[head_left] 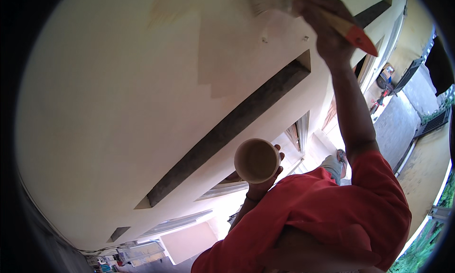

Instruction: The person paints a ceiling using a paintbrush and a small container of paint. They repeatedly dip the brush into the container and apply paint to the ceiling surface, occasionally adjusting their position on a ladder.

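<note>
Raised overhead, my right hand [327, 24] is closed round a wide flat paintbrush [343, 28] with a wooden handle and red end. The brush's bristles are blurred and lie against a cream-coloured wall surface [123, 83]. Lower, in front of my chest, my left hand [271, 180] wraps round a pale round cup [257, 161]. Its open mouth faces up, and I cannot make out how full it is. A darker, uneven patch [218, 64] with stepped edges spreads over the surface below the brush.
A long dark recessed slot [232, 130] runs diagonally across the surface under the brush. Two small fittings [305, 38] stick out above it. Far below are a window [298, 130], a paved yard [417, 102], a red bicycle [379, 102] and a dark gate [410, 74].
</note>
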